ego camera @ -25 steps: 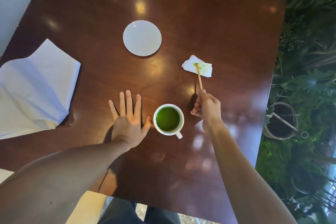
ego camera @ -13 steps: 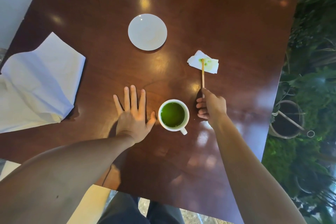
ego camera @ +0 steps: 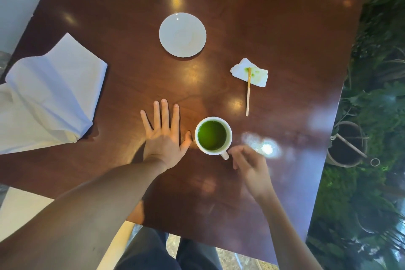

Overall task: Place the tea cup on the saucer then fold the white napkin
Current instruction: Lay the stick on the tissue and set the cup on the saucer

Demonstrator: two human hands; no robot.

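A white tea cup full of green liquid stands on the dark wooden table, its handle pointing toward me. The empty white saucer lies farther back, apart from the cup. A large crumpled white napkin covers the table's left edge. My left hand lies flat with fingers spread, its thumb close to the cup's left side. My right hand, blurred, hovers just right of the cup's handle with curled fingers holding nothing.
A wooden stirring stick lies right of the cup, its green tip resting on a small stained tissue. Plants and a pot stand beyond the table's right edge. My legs show below the near edge.
My right hand has let go of the stirring stick, which now lies on the table, and has moved back toward me to the cup's handle. The left hand has stayed flat.
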